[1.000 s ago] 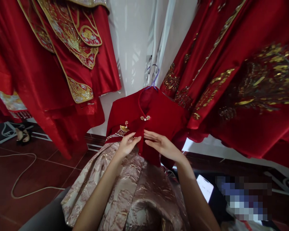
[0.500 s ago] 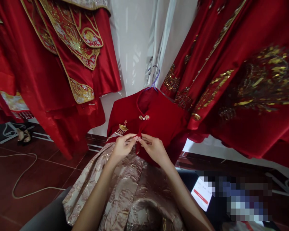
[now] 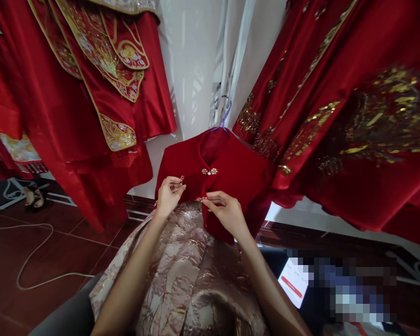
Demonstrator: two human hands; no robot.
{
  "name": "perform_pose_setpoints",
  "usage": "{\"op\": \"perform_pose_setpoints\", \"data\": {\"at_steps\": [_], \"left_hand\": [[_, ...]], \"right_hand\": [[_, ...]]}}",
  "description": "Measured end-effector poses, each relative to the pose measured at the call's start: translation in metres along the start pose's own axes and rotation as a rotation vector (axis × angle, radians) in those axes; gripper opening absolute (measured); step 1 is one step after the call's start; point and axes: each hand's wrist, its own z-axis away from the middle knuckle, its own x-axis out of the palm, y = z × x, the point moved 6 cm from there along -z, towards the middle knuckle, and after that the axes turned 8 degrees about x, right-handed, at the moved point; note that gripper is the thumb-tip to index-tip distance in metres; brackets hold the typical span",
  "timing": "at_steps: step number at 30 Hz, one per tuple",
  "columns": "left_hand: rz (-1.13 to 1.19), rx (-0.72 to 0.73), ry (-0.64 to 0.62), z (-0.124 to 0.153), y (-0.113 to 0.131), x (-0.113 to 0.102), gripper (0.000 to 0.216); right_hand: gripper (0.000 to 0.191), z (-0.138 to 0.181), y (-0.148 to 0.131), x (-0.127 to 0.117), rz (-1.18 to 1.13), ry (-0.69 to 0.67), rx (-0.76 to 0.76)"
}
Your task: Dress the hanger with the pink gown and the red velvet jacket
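left hand (image 3: 168,196) tight on gold brooch (image 3: 181,178), right hand (image 3: 226,212) tight on red jacket (image 3: 240,170)

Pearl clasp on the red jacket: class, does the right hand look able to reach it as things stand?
Probably yes. The right hand pinches the jacket just below the pearl clasp, with only bare velvet between them; the left hand, at the gold brooch, sits aside.

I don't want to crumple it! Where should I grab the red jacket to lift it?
Probably by the purple hook poking up above the collar of the jacket, coming from above. It's a bare loop standing clear of the cloth, and the jacket is spread on its hanger. The front is busy: the left hand pinches the brooch and the right hand the front edge.
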Motion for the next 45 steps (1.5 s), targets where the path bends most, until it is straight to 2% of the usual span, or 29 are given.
{"op": "perform_pose_setpoints", "data": {"at_steps": [4, 7, 10, 16, 22, 28, 37, 41, 43, 45], "left_hand": [[-0.008, 0.023, -0.025, -0.011, -0.026, 0.004, 0.027], [0.041, 0.011, -0.030, -0.014, -0.032, 0.007, 0.020], [0.151, -0.042, -0.027, -0.014, -0.033, 0.008, 0.023], [0.248, -0.072, -0.060, -0.014, -0.030, 0.006, 0.033], [0.190, -0.041, -0.046, -0.015, -0.027, 0.002, 0.031], [0.114, -0.046, -0.092, -0.014, -0.027, 0.001, 0.031], [0.070, -0.055, -0.060, -0.020, -0.026, -0.001, 0.028], [0.092, -0.036, -0.109, -0.025, -0.025, 0.001, 0.026], [0.132, -0.035, -0.150, -0.025, -0.027, 0.004, 0.024], [0.142, -0.017, -0.140, -0.022, -0.030, 0.002, 0.022]], "right_hand": [[0.027, -0.001, -0.004, 0.004, -0.058, -0.047, 0.012], [0.031, -0.013, -0.003, 0.011, -0.098, -0.004, -0.032], [0.032, -0.032, 0.000, 0.022, -0.087, 0.058, -0.098], [0.015, -0.059, 0.004, 0.048, 0.039, 0.158, -0.190], [0.014, -0.060, 0.007, 0.052, 0.094, 0.217, -0.188], [0.014, -0.058, 0.008, 0.052, 0.128, 0.252, -0.183], [0.012, -0.061, 0.007, 0.056, 0.244, 0.259, -0.164], [0.012, -0.065, 0.003, 0.058, 0.269, 0.269, -0.168], [0.013, -0.067, 0.003, 0.055, 0.254, 0.236, -0.155], [0.013, -0.066, 0.006, 0.052, 0.212, 0.123, -0.124]]}}
